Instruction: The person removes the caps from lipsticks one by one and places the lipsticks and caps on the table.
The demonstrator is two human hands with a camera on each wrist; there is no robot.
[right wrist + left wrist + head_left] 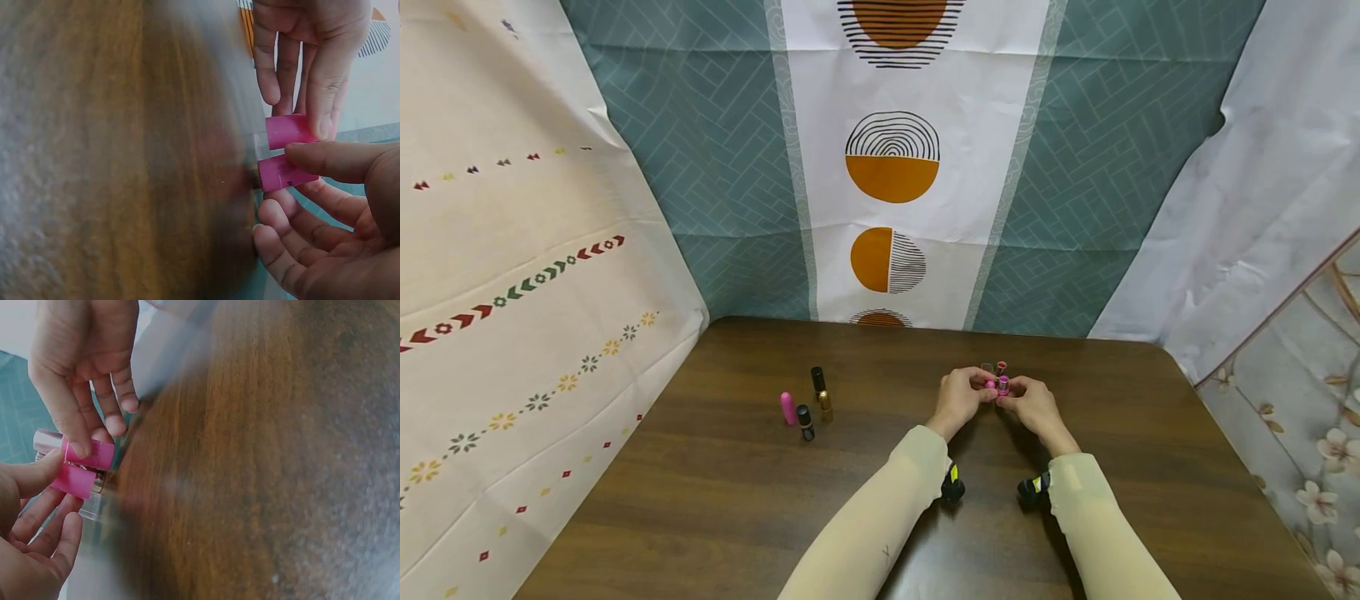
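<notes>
"How are our fingers?"
"Our left hand [958,400] pinches a pink cap [289,131], our right hand [1034,406] a pink tube [284,173]."
"Where are both?"
"Side by side, near the table [887,383]'s far edge."

Before you: pink tube [97,455], silvery end; pink piece [286,132] left. Farther left: pink cap [788,409], black cylinders [806,422], gold tube [826,406]. Your sleeves [880,508]: pale yellow. Table [662,500]: brown wood-grain. Far cloth [722,150]: teal, white, orange circles.

Creased fabric [891,179] (partly teal) hangs behind a table [880,400].
</notes>
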